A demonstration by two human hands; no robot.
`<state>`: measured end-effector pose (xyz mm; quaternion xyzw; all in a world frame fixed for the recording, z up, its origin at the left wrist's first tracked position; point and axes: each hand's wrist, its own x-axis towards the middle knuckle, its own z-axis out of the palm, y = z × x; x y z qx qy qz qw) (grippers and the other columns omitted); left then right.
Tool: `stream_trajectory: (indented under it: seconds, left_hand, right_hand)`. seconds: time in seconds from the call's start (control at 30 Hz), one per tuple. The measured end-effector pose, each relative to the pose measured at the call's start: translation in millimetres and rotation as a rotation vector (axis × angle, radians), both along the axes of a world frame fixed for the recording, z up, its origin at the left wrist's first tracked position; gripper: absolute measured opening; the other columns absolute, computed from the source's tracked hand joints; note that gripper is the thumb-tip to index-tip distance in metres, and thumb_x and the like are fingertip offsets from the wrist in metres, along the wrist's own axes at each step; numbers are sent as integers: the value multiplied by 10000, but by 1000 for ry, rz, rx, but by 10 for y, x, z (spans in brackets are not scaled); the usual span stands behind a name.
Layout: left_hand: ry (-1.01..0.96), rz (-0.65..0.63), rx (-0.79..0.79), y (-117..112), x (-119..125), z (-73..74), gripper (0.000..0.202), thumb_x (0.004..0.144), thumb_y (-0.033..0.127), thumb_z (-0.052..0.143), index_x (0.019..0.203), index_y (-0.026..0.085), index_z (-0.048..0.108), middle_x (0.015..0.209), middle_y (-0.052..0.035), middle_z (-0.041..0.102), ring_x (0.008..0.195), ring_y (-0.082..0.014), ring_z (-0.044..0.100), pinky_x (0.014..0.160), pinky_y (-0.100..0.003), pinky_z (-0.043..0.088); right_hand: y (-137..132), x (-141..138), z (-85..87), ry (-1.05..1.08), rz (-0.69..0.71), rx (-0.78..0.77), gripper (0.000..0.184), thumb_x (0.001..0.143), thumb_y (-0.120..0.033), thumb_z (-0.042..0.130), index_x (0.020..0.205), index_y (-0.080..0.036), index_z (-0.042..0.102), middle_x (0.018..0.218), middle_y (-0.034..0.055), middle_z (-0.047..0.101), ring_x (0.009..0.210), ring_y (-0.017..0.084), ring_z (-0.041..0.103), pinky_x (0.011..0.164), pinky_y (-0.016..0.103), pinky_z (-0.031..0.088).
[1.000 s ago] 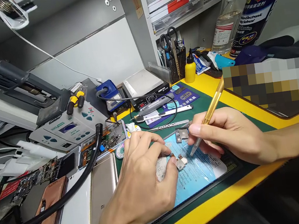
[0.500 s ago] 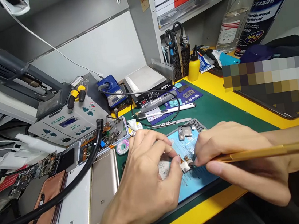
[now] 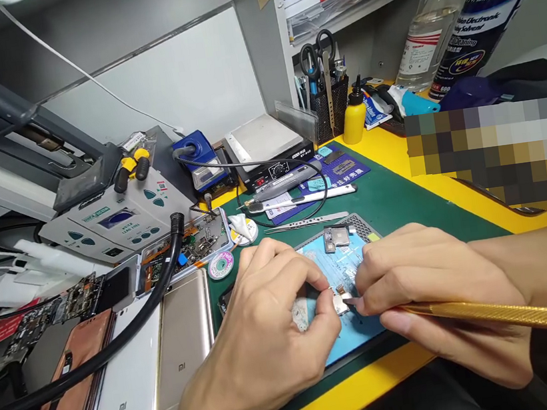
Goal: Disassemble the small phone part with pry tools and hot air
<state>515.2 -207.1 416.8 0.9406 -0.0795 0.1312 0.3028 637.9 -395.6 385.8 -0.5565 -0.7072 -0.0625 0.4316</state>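
My right hand [image 3: 440,284] is closed around a craft knife [image 3: 499,313] with a knurled gold handle. The knife's small dark tip meets a little silver phone part [image 3: 341,303] with a short copper-coloured flex. My left hand [image 3: 273,319] pinches that part's left edge between thumb and index finger; the exact contact is partly hidden. Under both hands lies a light blue work pad [image 3: 331,357] with pale print. Farther back on it rests a metal-shielded phone part [image 3: 337,237].
Tweezers [image 3: 306,223], a white brush [image 3: 313,196] and a soldering iron [image 3: 290,179] lie behind the pad. Several phones, including a gold one [image 3: 184,351], are at left beside a grey hot-air station [image 3: 109,220] and its black hose [image 3: 134,337]. A yellow bottle [image 3: 353,117] stands behind.
The knife's handle end has swung lower on the right. Both hands stay at the small silver part, with the left fingertips slightly shifted. The camera view has moved slightly.
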Motion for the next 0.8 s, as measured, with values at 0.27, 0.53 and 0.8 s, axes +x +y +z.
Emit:
stream_trajectory:
  seconds: [0.27, 0.53, 0.8]
  left_hand:
    - [34, 17, -96, 19, -35, -2, 149, 849, 63, 589, 859, 208, 623, 859, 2, 645, 884, -175, 574, 815, -379, 425]
    - [8, 16, -82, 31, -34, -30, 122, 864, 72, 592, 853, 183, 640, 831, -20, 636, 854, -177, 564, 773, -361, 437]
    - [-15, -3, -106, 36, -61, -41, 111, 874, 78, 595, 847, 177, 638, 806, -21, 632, 781, -151, 561, 711, -314, 448]
  right_hand:
    - [-78, -63, -15, 59, -106, -7, 266, 831, -149, 539, 1060, -230, 648, 816, 52, 724, 697, 165, 705, 631, 269, 529]
    - [-60, -32, -22, -5, -55, 14, 276, 784, -137, 571, 1046, -197, 634, 771, 62, 712, 632, 169, 697, 580, 270, 508]
    - [-43, -36, -24, -11, -82, -11, 331, 767, -149, 576, 1079, -239, 640, 793, 49, 739, 639, 178, 697, 574, 282, 538]
